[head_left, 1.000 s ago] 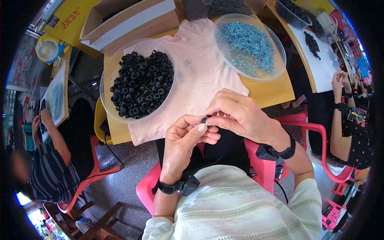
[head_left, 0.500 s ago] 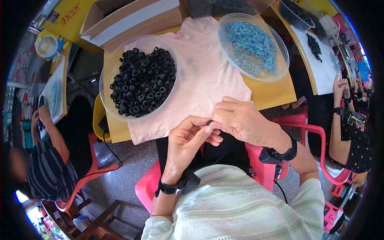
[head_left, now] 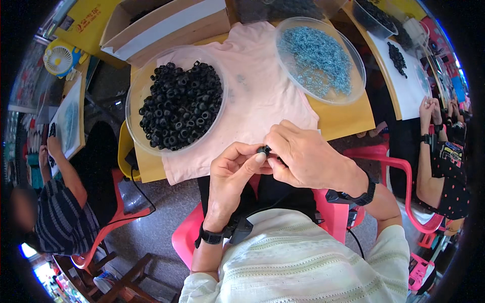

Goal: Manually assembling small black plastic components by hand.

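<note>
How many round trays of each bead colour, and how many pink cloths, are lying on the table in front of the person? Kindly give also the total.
Round black-bead tray: 1
Round blue-bead tray: 1
Pink cloth: 1
Total: 3

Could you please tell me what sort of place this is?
Probably a small bead-craft workshop: heaps of black beads and tiny blue beads share one worktable, and other people sit to the left and right.

The black beads look glossy (plastic-like), the pink cloth matt.
</note>
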`<action>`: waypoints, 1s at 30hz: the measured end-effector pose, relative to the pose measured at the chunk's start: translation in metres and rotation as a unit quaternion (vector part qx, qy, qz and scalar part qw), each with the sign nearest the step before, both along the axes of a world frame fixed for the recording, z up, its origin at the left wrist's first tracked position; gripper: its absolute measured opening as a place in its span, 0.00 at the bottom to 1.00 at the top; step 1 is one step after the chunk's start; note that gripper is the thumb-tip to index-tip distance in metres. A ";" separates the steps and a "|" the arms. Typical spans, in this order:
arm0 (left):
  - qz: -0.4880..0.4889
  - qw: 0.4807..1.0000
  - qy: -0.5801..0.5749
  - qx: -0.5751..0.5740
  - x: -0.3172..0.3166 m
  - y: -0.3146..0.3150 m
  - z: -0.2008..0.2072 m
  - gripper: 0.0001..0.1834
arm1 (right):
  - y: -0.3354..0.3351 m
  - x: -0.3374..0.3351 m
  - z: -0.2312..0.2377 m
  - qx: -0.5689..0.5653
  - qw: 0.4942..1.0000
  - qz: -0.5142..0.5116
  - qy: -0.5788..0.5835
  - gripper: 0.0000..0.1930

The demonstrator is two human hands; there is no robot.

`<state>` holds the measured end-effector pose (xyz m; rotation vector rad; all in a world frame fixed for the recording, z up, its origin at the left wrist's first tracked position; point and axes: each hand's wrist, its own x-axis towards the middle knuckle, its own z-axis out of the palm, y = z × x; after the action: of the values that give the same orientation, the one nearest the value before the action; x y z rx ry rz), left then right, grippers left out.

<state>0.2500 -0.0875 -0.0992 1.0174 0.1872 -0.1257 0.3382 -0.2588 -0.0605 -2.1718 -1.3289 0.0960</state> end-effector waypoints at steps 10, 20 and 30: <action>0.039 0.999 0.024 0.018 0.002 -0.007 -0.008 0.07 | 0.007 -0.008 -0.029 -0.005 0.996 -0.057 -0.070 0.15; 0.053 0.997 0.026 0.054 0.018 -0.008 -0.015 0.07 | 0.013 -0.003 -0.046 0.016 0.994 -0.099 -0.041 0.14; 0.102 0.992 0.034 0.063 0.027 -0.011 -0.020 0.07 | 0.021 0.005 -0.061 0.022 0.994 -0.094 -0.060 0.12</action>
<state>0.2769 -0.0989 -0.1194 1.1153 0.3626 0.0377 0.3436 -0.2375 -0.1219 -2.2832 -1.1718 -0.1382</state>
